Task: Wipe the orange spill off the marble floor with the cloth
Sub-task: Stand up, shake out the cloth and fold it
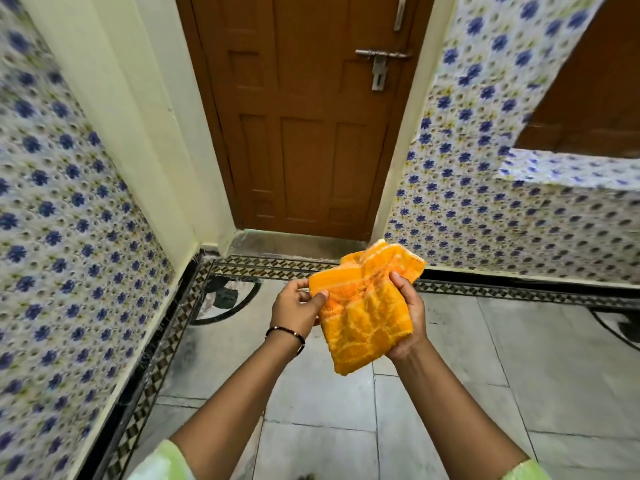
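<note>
An orange and yellow terry cloth (367, 306) is held up in front of me, above the grey marble floor (519, 368). My left hand (296, 308) pinches its left edge between thumb and fingers. My right hand (410, 317) grips the cloth's right side, thumb on top and fingers curled beneath it. The cloth hangs bunched and partly folded between both hands. No orange spill shows on the visible floor.
A shut brown wooden door (304, 116) with a metal latch (379, 64) stands straight ahead. Blue-flowered tiled walls (69, 237) close in on the left and right. A black patterned border (277, 265) runs along the floor's edge. A tiled ledge (571, 168) juts out at right.
</note>
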